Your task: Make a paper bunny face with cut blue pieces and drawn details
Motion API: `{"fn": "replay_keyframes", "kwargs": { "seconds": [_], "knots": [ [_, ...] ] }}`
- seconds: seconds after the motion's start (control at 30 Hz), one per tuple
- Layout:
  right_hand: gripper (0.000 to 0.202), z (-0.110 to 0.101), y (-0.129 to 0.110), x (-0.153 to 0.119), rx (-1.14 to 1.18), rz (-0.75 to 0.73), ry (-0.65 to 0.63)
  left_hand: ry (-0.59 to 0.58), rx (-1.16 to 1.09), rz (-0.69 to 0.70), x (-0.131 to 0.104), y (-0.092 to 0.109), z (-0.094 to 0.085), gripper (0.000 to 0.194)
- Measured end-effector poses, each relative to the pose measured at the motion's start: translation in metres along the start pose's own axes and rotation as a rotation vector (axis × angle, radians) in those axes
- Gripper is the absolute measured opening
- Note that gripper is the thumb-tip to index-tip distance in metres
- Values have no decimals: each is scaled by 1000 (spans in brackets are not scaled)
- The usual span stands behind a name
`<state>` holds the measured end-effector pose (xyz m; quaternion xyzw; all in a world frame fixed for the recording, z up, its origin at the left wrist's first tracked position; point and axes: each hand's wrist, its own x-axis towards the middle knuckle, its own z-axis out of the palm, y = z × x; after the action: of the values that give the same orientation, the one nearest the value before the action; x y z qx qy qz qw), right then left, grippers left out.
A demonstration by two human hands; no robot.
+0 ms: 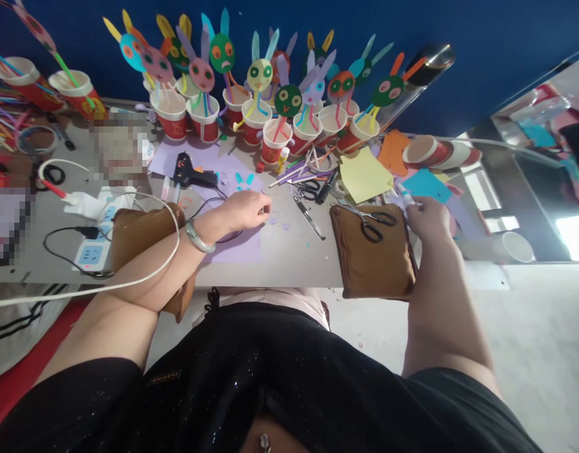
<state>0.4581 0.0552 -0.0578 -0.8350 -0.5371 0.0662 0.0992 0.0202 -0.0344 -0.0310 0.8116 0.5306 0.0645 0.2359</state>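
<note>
My left hand point(245, 211) is closed over a purple sheet point(240, 248), its fingertips pressed together; whatever it may hold is too small to make out. Just right of those fingertips lie small pale purple circles point(286, 226) and a pen point(309, 217). Over at the right, my right hand point(428, 218) is closed around a white tube-like item point(404, 194), beside a brown cushion point(374, 264) with black-handled scissors point(372, 223) on it. A black glue gun point(195, 173) rests beyond my left hand, near a small blue rabbit-ear cutout point(244, 182).
Red paper cups point(276, 141) with paper rabbit figures line the back. Yellow paper point(365, 175), orange paper point(392, 151) and blue paper point(428, 184) lie at the right. A power strip point(91, 251) is at left, and a white cable point(176, 233) crosses over my left forearm.
</note>
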Motion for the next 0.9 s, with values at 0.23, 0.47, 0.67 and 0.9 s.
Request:
{"fn": "replay_keyframes", "kwargs": {
  "seconds": [0.23,0.47,0.67,0.9],
  "knots": [
    [51,4,-2,4,11,38,-40,-185,-17,262,-1,1,9,34],
    [52,-7,-5,1,-18,54,-64,-187,-45,259,-3,8,8,37],
    [46,-23,-27,-11,-136,-116,132,-154,55,119,-2,14,2,27],
    [41,-22,-92,-41,46,-671,37,-107,100,-118,4,15,0,41]
  ]
}}
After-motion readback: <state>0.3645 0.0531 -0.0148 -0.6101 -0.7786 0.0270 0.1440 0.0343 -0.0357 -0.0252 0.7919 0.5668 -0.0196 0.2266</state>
